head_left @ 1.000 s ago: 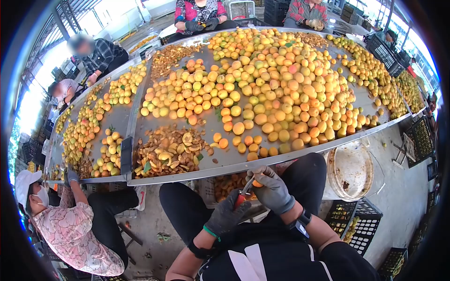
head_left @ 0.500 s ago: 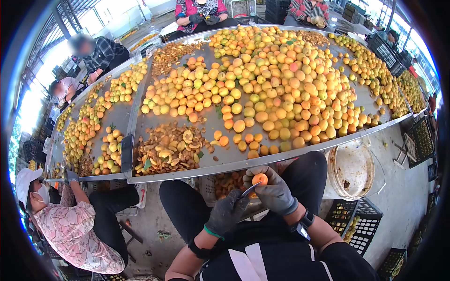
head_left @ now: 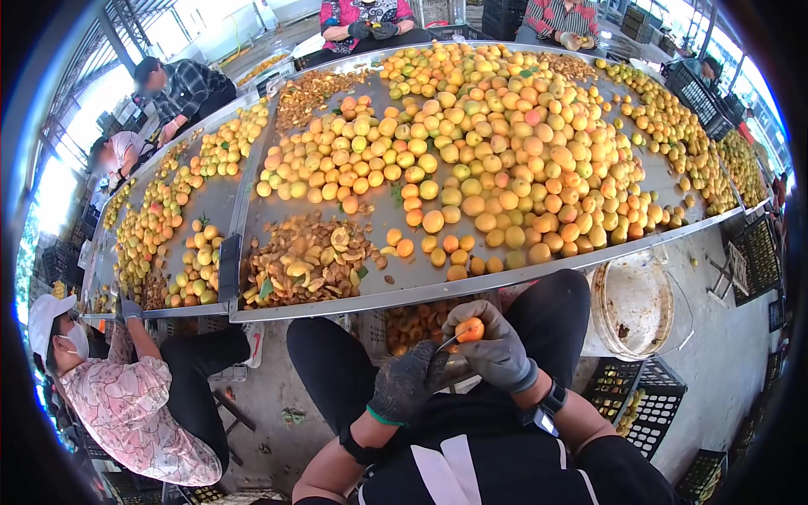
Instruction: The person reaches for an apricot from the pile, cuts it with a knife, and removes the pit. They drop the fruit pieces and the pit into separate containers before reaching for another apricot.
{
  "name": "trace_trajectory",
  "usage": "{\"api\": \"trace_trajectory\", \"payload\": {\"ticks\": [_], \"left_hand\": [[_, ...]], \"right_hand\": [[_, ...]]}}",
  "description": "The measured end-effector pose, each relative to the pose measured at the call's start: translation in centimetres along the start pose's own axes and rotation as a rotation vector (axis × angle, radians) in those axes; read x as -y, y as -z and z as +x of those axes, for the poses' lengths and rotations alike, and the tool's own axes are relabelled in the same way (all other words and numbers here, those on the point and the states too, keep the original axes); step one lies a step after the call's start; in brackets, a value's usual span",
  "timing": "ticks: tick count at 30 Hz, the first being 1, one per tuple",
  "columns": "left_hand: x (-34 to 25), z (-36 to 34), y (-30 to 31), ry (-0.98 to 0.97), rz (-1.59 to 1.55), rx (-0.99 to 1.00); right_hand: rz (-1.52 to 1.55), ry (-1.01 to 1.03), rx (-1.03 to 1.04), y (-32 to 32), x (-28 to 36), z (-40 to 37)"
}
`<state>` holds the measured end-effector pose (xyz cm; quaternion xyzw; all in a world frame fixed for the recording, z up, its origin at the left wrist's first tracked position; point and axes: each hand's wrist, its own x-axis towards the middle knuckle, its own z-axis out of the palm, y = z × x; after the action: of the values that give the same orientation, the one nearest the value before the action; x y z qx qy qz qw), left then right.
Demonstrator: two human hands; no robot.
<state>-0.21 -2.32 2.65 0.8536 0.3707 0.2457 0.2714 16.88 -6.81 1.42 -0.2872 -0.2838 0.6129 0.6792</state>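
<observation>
In my gloved right hand (head_left: 498,349) an orange apricot (head_left: 470,329) is gripped between thumb and fingers, above my lap. My left hand (head_left: 406,385), in a dark glove with a green cuff, is closed around a small knife (head_left: 449,342). Its thin blade reaches up to the apricot and meets the fruit's left side. The knife's handle is hidden in the glove. Below and behind the hands, a crate (head_left: 370,338) of orange fruit pieces stands under the table edge.
A metal table (head_left: 396,295) in front bears heaped apricots (head_left: 547,168) and a pile of pits and scraps (head_left: 307,261). At right stand a white bucket (head_left: 631,303) and black crates (head_left: 661,404). A masked co-worker (head_left: 135,391) sits at left; others sit around the table.
The apricot has turned in my right hand, and the knife blade lies at a different angle against it. My left hand has shifted slightly. The view has moved a little.
</observation>
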Motion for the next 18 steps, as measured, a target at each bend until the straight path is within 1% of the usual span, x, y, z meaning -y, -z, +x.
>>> {"api": "trace_trajectory", "payload": {"ticks": [5,7,9,11,12,14,17,18], "left_hand": [[-0.4,-0.2,-0.1,0.008,0.043,0.024],[-0.3,-0.3,-0.3,0.054,0.066,0.122],[0.1,-0.4,-0.4,0.021,0.075,0.109],[0.2,-0.5,-0.3,-0.008,0.086,0.094],[0.0,-0.2,-0.1,-0.012,0.104,0.086],[0.0,0.4,0.1,-0.016,0.122,0.077],[1.0,1.3,-0.2,-0.002,0.085,0.086],[1.2,1.3,-0.5,-0.003,0.047,0.077]], "right_hand": [[-0.097,0.035,-0.003,-0.4,0.1,-0.3],[-0.114,0.040,0.003,-0.9,0.2,-0.4],[-0.132,0.051,0.009,-1.3,0.1,-0.4],[-0.008,0.069,0.022,-1.5,-0.2,-0.4],[-0.008,0.066,0.026,-1.9,0.0,-0.3],[-0.039,-0.008,-0.021,-2.9,0.7,-0.2],[-0.049,-0.038,0.048,-0.6,-0.7,0.6],[-0.017,-0.039,0.023,-0.6,-0.5,0.6]]}}
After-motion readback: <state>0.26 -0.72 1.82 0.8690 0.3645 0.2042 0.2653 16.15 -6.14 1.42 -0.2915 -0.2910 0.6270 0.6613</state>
